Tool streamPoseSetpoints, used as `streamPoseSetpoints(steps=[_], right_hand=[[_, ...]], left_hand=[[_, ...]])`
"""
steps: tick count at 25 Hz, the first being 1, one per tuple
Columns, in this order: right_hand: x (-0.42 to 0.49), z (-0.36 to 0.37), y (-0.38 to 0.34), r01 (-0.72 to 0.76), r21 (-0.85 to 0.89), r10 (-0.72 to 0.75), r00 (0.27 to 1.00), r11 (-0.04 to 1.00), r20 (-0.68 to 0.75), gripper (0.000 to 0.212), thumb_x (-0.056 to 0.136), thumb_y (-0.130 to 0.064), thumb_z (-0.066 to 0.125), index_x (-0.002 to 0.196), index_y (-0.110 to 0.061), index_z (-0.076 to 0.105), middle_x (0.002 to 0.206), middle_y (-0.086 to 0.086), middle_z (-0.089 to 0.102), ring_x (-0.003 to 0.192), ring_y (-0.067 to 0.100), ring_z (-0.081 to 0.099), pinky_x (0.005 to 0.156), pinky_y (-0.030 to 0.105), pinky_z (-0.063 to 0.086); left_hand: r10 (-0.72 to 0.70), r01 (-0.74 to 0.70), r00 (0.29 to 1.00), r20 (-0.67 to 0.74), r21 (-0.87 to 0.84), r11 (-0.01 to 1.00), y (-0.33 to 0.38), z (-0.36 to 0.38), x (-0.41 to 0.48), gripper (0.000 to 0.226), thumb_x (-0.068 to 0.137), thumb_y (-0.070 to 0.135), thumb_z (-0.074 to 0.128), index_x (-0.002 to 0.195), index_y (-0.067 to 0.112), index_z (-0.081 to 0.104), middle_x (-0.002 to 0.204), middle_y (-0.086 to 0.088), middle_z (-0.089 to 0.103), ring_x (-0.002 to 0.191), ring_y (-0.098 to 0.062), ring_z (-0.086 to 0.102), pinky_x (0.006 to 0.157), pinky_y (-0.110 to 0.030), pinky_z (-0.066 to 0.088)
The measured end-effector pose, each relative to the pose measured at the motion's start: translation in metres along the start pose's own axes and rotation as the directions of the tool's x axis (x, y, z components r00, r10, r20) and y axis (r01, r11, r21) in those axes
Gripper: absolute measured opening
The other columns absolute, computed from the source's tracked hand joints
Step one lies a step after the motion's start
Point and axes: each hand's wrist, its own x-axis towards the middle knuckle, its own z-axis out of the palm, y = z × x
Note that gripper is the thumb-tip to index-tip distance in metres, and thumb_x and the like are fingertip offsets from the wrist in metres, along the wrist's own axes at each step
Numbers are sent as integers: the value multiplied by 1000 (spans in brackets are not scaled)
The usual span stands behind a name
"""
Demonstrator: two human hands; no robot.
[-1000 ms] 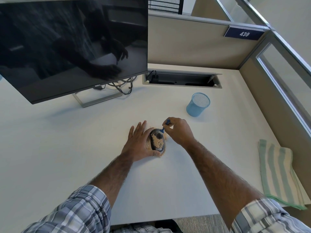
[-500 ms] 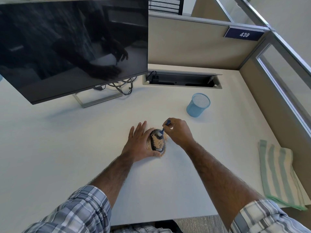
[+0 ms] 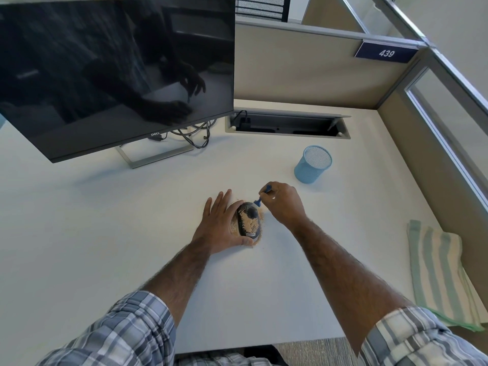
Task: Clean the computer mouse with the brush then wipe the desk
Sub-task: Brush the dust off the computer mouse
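Brush (image 3: 258, 202) shifted toward mouse (image 3: 248, 221) front, left hand (image 3: 219, 228) holding it

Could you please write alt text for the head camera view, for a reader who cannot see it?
On a white desk, the left hand steadies a dark computer mouse dusted with tan crumbs while the right hand pinches a small blue brush at its far end. A light blue mesh cup, a green striped cloth and a dark monitor sit nearby.

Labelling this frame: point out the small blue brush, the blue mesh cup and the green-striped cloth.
Small blue brush (image 3: 260, 199): head view, handle.
Blue mesh cup (image 3: 308, 171): head view, outer wall.
Green-striped cloth (image 3: 438, 268): head view, middle.
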Motion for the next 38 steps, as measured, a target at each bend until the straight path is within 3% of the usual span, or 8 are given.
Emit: streamPoseSetpoints(steps=[11,21,25,29,35,38], right_hand=[[4,1,-2,-34,-69,34,999,997,9,14,83,-22,57,84,-22,71,79,-3,71,76,24,66,71,40,59],[3,3,-4,-25,10,25,1000,1000,9,17,90,-21,60,95,-21,75,89,-4,74,82,18,66,73,32,56],[4,6,-5,-25,-86,27,999,996,26,19,87,-25,55,90,-23,73,86,-2,73,80,23,65,73,37,58],[6,5,-8,-28,-58,31,998,998,53,21,91,-25,56,97,-22,75,93,-3,75,85,20,66,77,36,57],[6,5,-10,-58,-77,61,997,995,38,21,89,-26,53,93,-23,73,91,-2,74,83,24,66,76,39,58],[5,4,-10,-69,-126,72,997,990,23,19,84,-25,52,84,-19,71,80,-3,70,77,26,65,75,40,58]], left_hand=[[-4,4,1000,10,2,1000,0,0,0,119,62,91,62,158,36,16,172,-1,-11,156,-19,-19,126,-48,-11],[3,-3,1000,-10,0,1000,1,0,0,118,61,92,60,157,37,17,172,-1,-9,157,-20,-17,126,-48,-11],[-2,2,1000,-6,-7,1000,1,-1,-1,118,61,92,59,156,39,16,172,-1,-9,157,-19,-17,126,-47,-11],[5,-5,1000,-14,-4,1000,1,0,-1,116,62,92,60,155,39,15,172,-1,-8,157,-20,-16,126,-48,-10],[5,-5,1000,-4,-3,1000,1,-1,0,116,61,94,57,155,39,14,172,-1,-10,157,-19,-18,126,-48,-11],[2,-2,1000,-2,-6,1000,1,-1,-1,117,61,94,56,156,39,15,172,0,-10,157,-18,-18,126,-48,-11]])
